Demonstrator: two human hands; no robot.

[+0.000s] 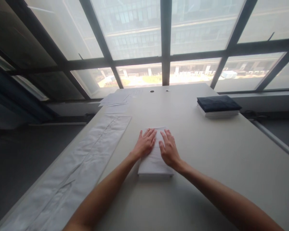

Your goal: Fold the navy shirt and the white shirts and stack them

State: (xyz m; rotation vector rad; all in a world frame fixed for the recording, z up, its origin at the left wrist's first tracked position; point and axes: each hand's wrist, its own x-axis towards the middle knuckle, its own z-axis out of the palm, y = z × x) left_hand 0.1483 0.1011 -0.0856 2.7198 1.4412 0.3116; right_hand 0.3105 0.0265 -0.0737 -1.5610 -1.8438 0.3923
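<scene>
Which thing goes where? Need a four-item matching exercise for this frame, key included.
1. folded white cloth
2. dark bundle
3. paper sheets
4. long white cloth

A. table's far left corner
B. beneath left hand and right hand
C. lengthwise along the left edge
D. atop a white stack

Pairs: 1-B, 2-D, 3-A, 4-C

The folded bundle (155,167) and creased strip (89,155) look like cloth, the tabletop (212,147) smooth.
</scene>
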